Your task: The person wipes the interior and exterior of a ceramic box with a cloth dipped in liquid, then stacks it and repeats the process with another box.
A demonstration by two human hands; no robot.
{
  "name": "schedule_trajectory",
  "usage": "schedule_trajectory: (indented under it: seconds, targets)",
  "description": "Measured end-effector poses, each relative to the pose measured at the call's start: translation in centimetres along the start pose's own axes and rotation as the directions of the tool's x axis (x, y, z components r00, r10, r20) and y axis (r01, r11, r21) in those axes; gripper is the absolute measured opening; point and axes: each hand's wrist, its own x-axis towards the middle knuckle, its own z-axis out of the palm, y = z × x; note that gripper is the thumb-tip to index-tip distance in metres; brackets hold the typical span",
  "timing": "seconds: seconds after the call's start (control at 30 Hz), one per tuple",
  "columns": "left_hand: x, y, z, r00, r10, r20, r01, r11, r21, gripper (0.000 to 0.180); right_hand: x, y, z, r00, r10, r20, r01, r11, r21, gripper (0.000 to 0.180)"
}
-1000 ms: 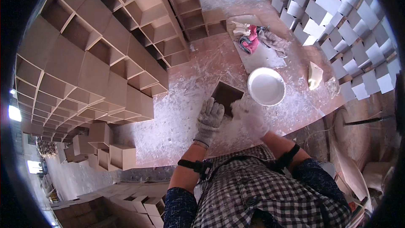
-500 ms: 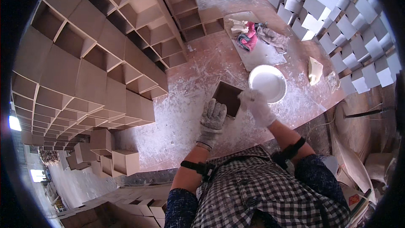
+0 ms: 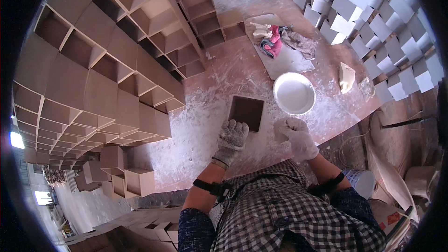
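A square open-topped box (image 3: 248, 113), brown inside with a pale rim, stands on the table in front of me. My left hand (image 3: 232, 139), in a grey knitted glove, has its fingers curled over the near left corner and grips the wall. To the right of the box, and apart from it, is my right hand (image 3: 297, 139) in a whitish glove. Its fingers are closed around something greyish that I cannot make out. Just beyond that hand sits a round white basin (image 3: 294, 94) with white contents.
The table (image 3: 196, 158) is smeared with white. Stacked brown boxes (image 3: 100, 88) rise at the left, pale ones (image 3: 403, 51) at the far right. A board (image 3: 283, 68) behind the basin carries a pink cloth (image 3: 273, 46) and grey cloth (image 3: 300, 43). A whitish lump (image 3: 346, 78) lies rightward.
My right hand has come away from the box, moving right and toward me. The box has turned and sits a little further left, with my left hand still on it.
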Motion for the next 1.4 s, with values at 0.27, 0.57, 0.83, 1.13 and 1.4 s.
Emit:
schedule_trajectory:
  seconds: [0.27, 0.57, 0.83, 1.13, 1.4]
  targets:
    - [6.8, 4.8, -0.3, 0.938, -0.251, 0.237, 0.284, 0.952, -0.115, 0.013, 3.7, 2.3, -2.5, 0.959, -0.283, 0.003, 0.277, 0.942, 0.192, 0.011]
    - [2.8, -2.8, -3.6, 0.998, 0.058, 0.035, -0.049, 0.976, -0.214, 0.063, 7.1, -0.7, -1.9, 0.973, -0.229, 0.041, 0.226, 0.972, 0.057, 0.007]
    - [2.6, -5.8, -0.2, 0.934, 0.149, 0.324, -0.086, 0.976, -0.201, 0.076, 7.9, 2.7, 2.2, 0.742, -0.670, 0.001, 0.412, 0.456, -0.789, 0.018]
    - [2.4, -7.0, 0.1, 0.952, 0.280, 0.124, -0.238, 0.932, -0.275, 0.051, 3.5, 5.3, 10.0, 0.858, -0.473, 0.198, 0.391, 0.354, -0.850, 0.010]
    - [1.6, -6.7, 0.6, 0.966, 0.221, 0.136, -0.171, 0.936, -0.306, 0.038, 5.9, 2.6, 0.2, 0.837, -0.541, 0.078, 0.260, 0.268, -0.928, 0.007]
